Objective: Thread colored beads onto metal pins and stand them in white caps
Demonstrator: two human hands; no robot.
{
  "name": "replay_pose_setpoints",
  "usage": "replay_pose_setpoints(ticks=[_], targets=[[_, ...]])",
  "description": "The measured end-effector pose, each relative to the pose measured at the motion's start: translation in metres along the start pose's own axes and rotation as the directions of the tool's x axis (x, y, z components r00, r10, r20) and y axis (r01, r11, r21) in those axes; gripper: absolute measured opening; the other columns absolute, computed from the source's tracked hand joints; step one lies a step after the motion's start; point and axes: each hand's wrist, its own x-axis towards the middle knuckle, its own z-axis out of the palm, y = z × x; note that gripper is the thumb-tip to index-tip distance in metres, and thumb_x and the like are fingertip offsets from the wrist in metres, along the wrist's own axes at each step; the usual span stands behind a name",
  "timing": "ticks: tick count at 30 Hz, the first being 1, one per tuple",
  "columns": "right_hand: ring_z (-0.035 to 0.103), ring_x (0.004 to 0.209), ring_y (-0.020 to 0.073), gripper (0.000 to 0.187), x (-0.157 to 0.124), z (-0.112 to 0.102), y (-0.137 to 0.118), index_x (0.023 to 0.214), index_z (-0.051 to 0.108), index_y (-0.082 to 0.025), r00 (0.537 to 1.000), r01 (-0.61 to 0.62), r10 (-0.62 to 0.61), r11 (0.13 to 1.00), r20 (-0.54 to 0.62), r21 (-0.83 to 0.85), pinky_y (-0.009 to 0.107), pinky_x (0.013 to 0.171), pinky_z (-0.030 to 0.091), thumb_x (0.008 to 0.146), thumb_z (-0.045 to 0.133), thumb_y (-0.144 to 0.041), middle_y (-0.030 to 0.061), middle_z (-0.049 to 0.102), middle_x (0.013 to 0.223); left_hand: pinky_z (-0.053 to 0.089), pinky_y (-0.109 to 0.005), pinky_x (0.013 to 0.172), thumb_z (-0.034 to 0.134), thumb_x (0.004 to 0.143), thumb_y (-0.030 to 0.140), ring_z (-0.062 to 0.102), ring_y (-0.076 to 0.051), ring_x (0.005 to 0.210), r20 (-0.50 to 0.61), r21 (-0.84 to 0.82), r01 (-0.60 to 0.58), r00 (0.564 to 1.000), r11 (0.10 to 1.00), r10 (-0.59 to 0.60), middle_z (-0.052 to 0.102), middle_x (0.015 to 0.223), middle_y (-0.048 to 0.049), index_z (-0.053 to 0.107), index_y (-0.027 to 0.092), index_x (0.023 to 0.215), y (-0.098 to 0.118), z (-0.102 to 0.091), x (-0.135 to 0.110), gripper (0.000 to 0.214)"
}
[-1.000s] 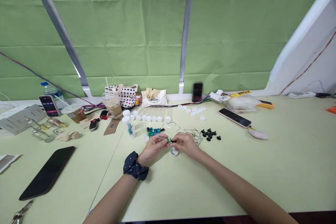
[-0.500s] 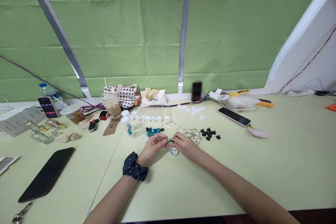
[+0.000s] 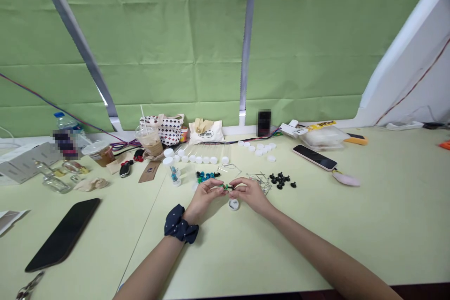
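Fingertips of my left hand pinch a small green plastic piece over the table. From the other side my right hand pinches a small black piece that meets the green one; whether the two are joined I cannot tell. Just below them sits a round white cap with tiny bits inside. Bent metal wires lie behind my right hand, with black knob-like pieces to their right. Behind my left hand is a cluster of blue and black pieces.
Clear tubes with white caps lie in a row at the back, near loose white caps. A capped tube stands upright at left. Phones, a drink cup, glass bottles and a clear plastic box surround the work.
The fingers of my right hand have spread slightly, showing more of the black piece. The left hand keeps its pinch on the green piece.
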Motion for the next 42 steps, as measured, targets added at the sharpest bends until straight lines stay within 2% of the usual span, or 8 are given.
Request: replay_pose_setpoints(ticks=[12, 22, 27, 31, 33, 36, 39, 42], targets=[[0.064, 0.055, 0.0152, 0.037, 0.001, 0.002, -0.003, 0.093, 0.052, -0.019, 1.000, -0.005, 0.001, 0.986, 0.022, 0.167, 0.030, 0.053, 0.054, 0.068, 0.071, -0.039, -0.0019, 0.058, 0.073, 0.050, -0.038, 0.082, 0.076, 0.065, 0.021, 0.067, -0.020, 0.078, -0.075, -0.023, -0.023, 0.997, 0.999, 0.022, 0.069, 0.082, -0.0055, 0.069, 0.014, 0.085, -0.002, 0.000, 0.002, 0.022], [0.053, 0.041, 0.0103, 0.048, 0.000, 0.000, -0.004, 0.069, 0.055, -0.014, 0.993, -0.121, 0.121, 0.992, -0.016, 0.027, 0.021, 0.040, 0.043, 0.080, 0.046, -0.059, 0.0004, 0.056, 0.049, 0.051, -0.041, 0.082, 0.078, 0.062, 0.022, 0.067, -0.021, 0.076, -0.098, -0.033, 0.044, 0.994, 0.998, -0.047, 0.071, 0.081, -0.0087, 0.069, 0.012, 0.084, -0.003, -0.001, 0.001, 0.026], [0.062, 0.061, 0.0144, 0.045, 0.000, -0.003, -0.007, 0.096, 0.056, -0.020, 0.999, -0.034, 0.034, 0.999, -0.018, 0.027, 0.022, 0.046, 0.048, 0.067, 0.069, -0.050, 0.0006, 0.062, 0.072, 0.053, -0.039, 0.078, 0.079, 0.060, 0.024, 0.067, -0.018, 0.071, -0.119, -0.053, 0.038, 0.992, 0.998, -0.044, 0.070, 0.074, -0.0053, 0.067, 0.012, 0.073, -0.004, 0.001, 0.001, 0.021], [0.058, 0.055, 0.0131, 0.046, 0.001, -0.004, -0.007, 0.069, 0.059, -0.014, 0.998, -0.050, 0.047, 0.995, -0.047, -0.082, 0.022, 0.045, 0.045, 0.078, 0.050, -0.058, 0.0041, 0.060, 0.062, 0.053, -0.039, 0.078, 0.079, 0.059, 0.024, 0.066, -0.018, 0.070, -0.118, -0.051, 0.039, 0.992, 0.998, -0.045, 0.069, 0.074, -0.0039, 0.066, 0.012, 0.069, -0.003, 0.001, 0.001, 0.020], [0.058, 0.059, 0.0141, 0.051, 0.002, -0.005, -0.008, 0.074, 0.063, -0.015, 0.997, -0.052, 0.045, 0.993, -0.062, -0.106, 0.021, 0.043, 0.044, 0.081, 0.042, -0.061, 0.0066, 0.062, 0.070, 0.053, -0.039, 0.078, 0.079, 0.059, 0.025, 0.066, -0.018, 0.071, -0.121, -0.048, 0.034, 0.992, 0.998, -0.040, 0.069, 0.076, -0.0038, 0.066, 0.012, 0.068, -0.002, 0.002, 0.001, 0.020], [0.058, 0.077, 0.0163, 0.039, 0.002, -0.007, -0.010, 0.086, 0.065, -0.018, 0.996, 0.073, -0.081, 0.979, -0.035, -0.189, 0.021, 0.048, 0.046, 0.074, 0.058, -0.055, 0.0078, 0.060, 0.097, 0.053, -0.039, 0.077, 0.079, 0.058, 0.026, 0.066, -0.018, 0.071, -0.123, -0.047, 0.035, 0.992, 0.998, -0.041, 0.069, 0.077, -0.0044, 0.066, 0.012, 0.067, 0.000, 0.004, 0.000, 0.021], [0.056, 0.082, 0.0169, 0.042, 0.001, -0.008, -0.012, 0.066, 0.066, -0.016, 0.990, 0.122, -0.136, 0.952, -0.031, -0.281, 0.021, 0.051, 0.045, 0.081, 0.051, -0.053, 0.0089, 0.058, 0.097, 0.053, -0.038, 0.075, 0.080, 0.057, 0.025, 0.065, -0.018, 0.070, -0.119, -0.045, 0.050, 0.991, 0.998, -0.055, 0.068, 0.076, -0.0044, 0.065, 0.012, 0.065, 0.001, 0.006, 0.000, 0.022], [0.055, 0.080, 0.0165, 0.042, 0.000, -0.008, -0.013, 0.072, 0.066, -0.018, 0.987, 0.123, -0.149, 0.945, -0.064, -0.305, 0.022, 0.051, 0.044, 0.084, 0.045, -0.052, 0.0089, 0.057, 0.098, 0.054, -0.036, 0.074, 0.080, 0.058, 0.025, 0.065, -0.017, 0.071, -0.113, -0.050, 0.043, 0.992, 0.998, -0.049, 0.067, 0.076, -0.0037, 0.065, 0.012, 0.065, 0.001, 0.007, -0.001, 0.021]])
